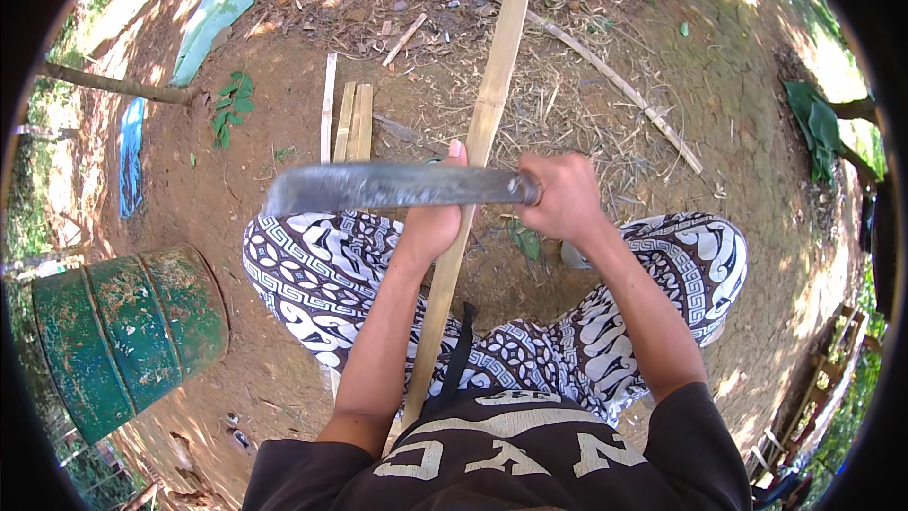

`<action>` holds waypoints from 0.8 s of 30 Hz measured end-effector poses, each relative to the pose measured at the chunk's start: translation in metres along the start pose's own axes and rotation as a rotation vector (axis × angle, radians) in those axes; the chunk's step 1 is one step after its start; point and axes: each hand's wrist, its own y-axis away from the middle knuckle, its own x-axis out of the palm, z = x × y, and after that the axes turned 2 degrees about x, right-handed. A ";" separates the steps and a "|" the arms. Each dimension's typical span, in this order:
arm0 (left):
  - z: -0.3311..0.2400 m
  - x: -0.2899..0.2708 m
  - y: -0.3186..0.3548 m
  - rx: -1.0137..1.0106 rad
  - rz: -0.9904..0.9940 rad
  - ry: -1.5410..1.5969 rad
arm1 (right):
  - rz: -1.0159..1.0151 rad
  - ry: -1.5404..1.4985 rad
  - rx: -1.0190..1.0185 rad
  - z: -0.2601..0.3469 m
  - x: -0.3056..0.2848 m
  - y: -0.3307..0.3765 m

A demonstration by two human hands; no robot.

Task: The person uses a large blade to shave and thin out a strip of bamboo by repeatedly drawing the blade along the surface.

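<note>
A long pale bamboo strip point(498, 66) runs from my lap away over the dirt ground. My left hand point(433, 220) grips the strip near its middle, thumb up along it. My right hand point(560, 195) is closed around the handle of a large grey knife point(388, 185). The broad blade lies crosswise, pointing left, just above my left hand and across the strip. I sit with knees apart in black-and-white patterned trousers point(312, 270).
A rusty green metal drum point(123, 331) lies on its side at the left. Three short bamboo slats point(348, 121) lie beyond my left knee. A thin stick point(615, 80) and dry shavings litter the far ground. Large green leaves point(222, 5) lie top left.
</note>
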 end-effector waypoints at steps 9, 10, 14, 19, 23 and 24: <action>0.001 -0.004 0.011 -0.073 0.227 0.185 | 0.011 0.095 -0.140 -0.005 0.004 0.001; 0.001 -0.003 0.012 -0.091 0.220 0.230 | -0.005 0.085 -0.143 -0.004 0.006 0.001; 0.015 -0.005 0.012 -0.164 0.215 0.395 | -0.033 0.097 -0.124 -0.020 0.004 -0.011; 0.008 0.003 -0.007 -0.283 0.054 0.428 | -0.091 0.122 -0.076 -0.043 0.011 -0.028; 0.010 -0.006 0.008 -0.183 0.170 0.421 | -0.245 0.179 0.418 -0.091 -0.006 -0.056; 0.012 -0.008 0.016 -0.181 0.180 0.416 | -0.329 0.179 0.639 -0.097 -0.022 -0.067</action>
